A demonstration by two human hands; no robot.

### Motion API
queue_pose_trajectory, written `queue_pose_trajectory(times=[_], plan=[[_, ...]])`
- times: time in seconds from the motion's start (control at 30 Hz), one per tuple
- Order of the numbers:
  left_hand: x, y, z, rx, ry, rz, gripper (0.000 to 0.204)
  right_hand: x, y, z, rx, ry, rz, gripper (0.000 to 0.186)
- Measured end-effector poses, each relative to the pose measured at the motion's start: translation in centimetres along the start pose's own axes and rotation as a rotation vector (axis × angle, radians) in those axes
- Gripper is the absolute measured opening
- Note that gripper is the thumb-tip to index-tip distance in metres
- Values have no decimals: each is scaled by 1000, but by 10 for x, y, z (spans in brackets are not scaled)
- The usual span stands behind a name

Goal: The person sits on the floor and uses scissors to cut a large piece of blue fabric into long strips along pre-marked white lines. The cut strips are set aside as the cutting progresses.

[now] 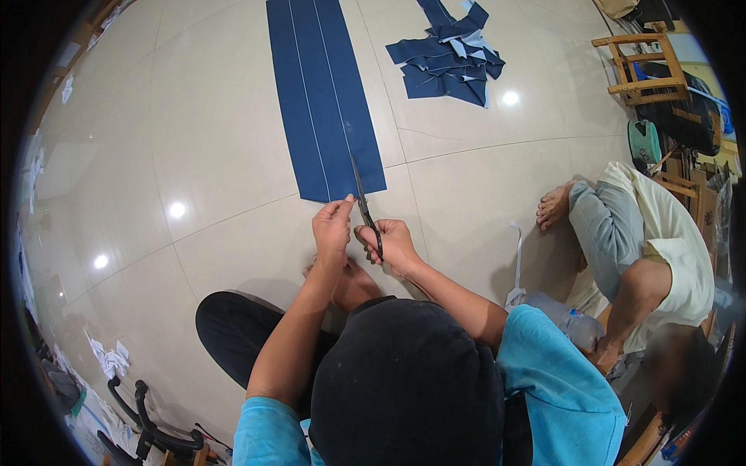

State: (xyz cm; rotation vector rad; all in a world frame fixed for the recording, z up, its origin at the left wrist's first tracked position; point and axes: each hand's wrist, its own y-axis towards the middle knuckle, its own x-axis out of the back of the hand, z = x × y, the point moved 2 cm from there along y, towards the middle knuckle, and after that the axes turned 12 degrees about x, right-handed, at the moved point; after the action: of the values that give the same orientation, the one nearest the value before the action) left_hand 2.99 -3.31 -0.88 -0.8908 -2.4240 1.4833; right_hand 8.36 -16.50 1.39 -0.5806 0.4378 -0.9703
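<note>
- Far left on the pale tiled floor [217,116], a little heap of crumpled white scraps [111,359], with a black chair base [144,419] near it at the lower edge.
- Next comes my own dark-trousered knee [233,334], bent and pointing out to the left.
- And here's the main piece: a long navy fabric strip [311,93], flat on the floor straight ahead of me, two pale lines running down its length!
- My left hand [334,225] is at its near edge, thumb and finger together, pinching the cloth just beside the blades.
- Now the black-handled scissors [364,198], pointing away from me, blades over the strip and in line with the right-hand pale line.
- My right hand [395,245] is clamped round their handles, fingers curled in.
- Further out, right of the strip and well apart from it, a jumbled pile of navy offcuts [443,62], paler undersides flashing here and there.
- Over on the right, a clear plastic jug [571,320], then a barefoot person in a pale top [676,225], knees bent.
- Above them, a teal case [643,142] and a small wooden stool [645,84].
</note>
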Motion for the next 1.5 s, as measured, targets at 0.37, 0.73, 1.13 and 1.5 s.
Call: queue_pose_trajectory(times=[0.37,0.73,1.13,1.5], plan=[[4,-2,-1,13,-28,40,20,-1,6,7,11,-7,48,34],[6,-4,-2,29,-36,62,21,-6,20,17,13,18,38,32],[6,-3,-2,29,-33,73,21,-8,24,17,23,24,24,35],[7,-3,-2,27,-31,77,23,-9,23,18,20,41,13,36]])
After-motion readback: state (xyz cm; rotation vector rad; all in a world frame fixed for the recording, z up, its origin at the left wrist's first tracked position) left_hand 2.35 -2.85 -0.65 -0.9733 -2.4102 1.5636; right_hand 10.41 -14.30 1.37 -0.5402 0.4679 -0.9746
